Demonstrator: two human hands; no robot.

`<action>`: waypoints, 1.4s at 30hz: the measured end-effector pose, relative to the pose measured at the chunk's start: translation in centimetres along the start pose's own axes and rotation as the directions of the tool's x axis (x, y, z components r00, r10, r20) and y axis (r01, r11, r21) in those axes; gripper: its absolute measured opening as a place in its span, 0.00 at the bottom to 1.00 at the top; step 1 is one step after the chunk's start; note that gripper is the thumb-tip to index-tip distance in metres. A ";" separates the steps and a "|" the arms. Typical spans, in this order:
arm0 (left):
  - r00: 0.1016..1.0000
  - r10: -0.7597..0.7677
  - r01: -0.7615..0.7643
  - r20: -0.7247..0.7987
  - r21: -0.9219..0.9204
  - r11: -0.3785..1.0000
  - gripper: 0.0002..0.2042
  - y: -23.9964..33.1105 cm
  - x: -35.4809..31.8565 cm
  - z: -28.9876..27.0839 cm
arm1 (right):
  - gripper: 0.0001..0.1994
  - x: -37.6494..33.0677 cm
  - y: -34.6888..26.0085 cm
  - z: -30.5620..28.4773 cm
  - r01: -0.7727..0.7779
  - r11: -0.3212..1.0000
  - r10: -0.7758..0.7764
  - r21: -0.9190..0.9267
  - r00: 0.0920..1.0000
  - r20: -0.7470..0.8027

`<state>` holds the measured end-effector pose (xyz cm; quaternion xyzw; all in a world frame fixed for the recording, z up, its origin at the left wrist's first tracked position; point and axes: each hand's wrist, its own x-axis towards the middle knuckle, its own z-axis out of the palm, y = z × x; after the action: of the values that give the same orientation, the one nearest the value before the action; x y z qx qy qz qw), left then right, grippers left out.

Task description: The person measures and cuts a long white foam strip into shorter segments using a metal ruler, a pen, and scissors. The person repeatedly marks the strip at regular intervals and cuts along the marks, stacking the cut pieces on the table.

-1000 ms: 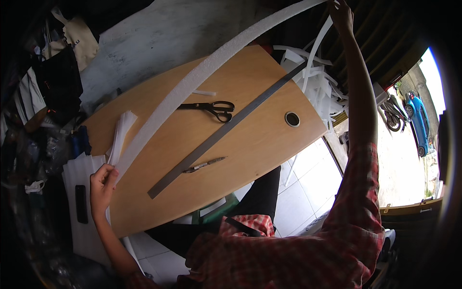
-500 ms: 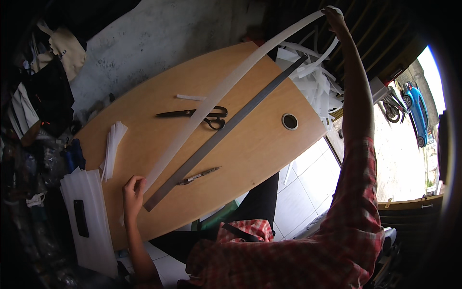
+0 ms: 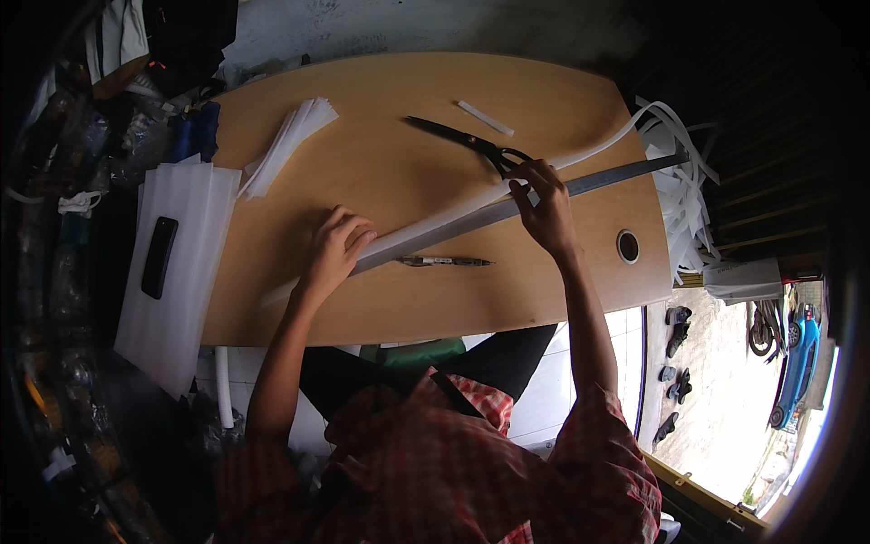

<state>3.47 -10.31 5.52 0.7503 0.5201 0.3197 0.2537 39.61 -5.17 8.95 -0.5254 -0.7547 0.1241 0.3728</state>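
A long translucent white plastic strip (image 3: 426,223) runs slantwise over the wooden table, alongside a grey metal ruler (image 3: 489,214). My left hand (image 3: 337,252) is closed over the strip near its left end, fingers bent, beside the ruler's left end; its exact grip is partly hidden. My right hand (image 3: 546,207) pinches the strip farther right, its wrist passing over the ruler. Just beyond that hand lie black-handled scissors (image 3: 471,142), the handles partly covered by the fingers. A pen (image 3: 446,261) rests on the near side of the ruler.
The wooden table (image 3: 408,313) has a round hole (image 3: 627,246) at its right. White sheets (image 3: 199,218) under a black phone (image 3: 160,257) are at the left, with a bundle of cut strips (image 3: 290,140) beyond. A short white piece (image 3: 486,118) lies far back. Tangled strips (image 3: 675,199) hang off the right edge.
My right hand has come down from high at the far right to the table, lowering the strip beside the ruler. My left hand has shifted inward along the strip. The view has turned.
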 end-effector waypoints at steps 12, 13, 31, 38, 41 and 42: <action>0.977 -0.057 0.087 -0.204 0.141 0.986 0.10 -2.1 -9.4 -4.2 | 0.06 -0.8 -4.9 2.6 -0.029 0.998 0.046 -0.056 0.944 0.326; 0.972 -0.119 0.133 -0.201 0.057 0.989 0.10 -2.1 -9.2 -3.9 | 0.10 -2.5 -5.3 2.1 -0.031 0.998 0.053 -0.056 0.897 0.438; 0.962 0.195 -0.150 -0.190 0.230 0.962 0.10 -2.4 -3.4 0.2 | 0.05 -5.4 -8.0 4.3 -0.105 0.886 0.074 0.452 0.994 0.085; 0.953 0.217 -0.174 -0.214 0.203 0.964 0.11 -2.2 -7.4 -1.2 | 0.23 -6.0 -7.0 10.9 0.278 0.960 -0.279 0.039 0.935 0.220; 0.949 0.151 -0.097 -0.278 0.198 0.975 0.11 -3.4 -9.4 -2.4 | 0.25 -7.0 -6.0 11.3 0.291 0.956 -0.280 -0.021 0.936 0.214; 0.945 0.122 -0.066 -0.303 0.191 0.979 0.11 -3.7 -9.8 -2.7 | 0.23 -6.7 -6.6 10.8 0.307 0.951 -0.296 -0.027 0.934 0.198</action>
<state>-3.31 -18.23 2.61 0.7338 0.5436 0.3985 0.0844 28.64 -11.69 2.46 -0.3996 -0.8619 0.0934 0.2978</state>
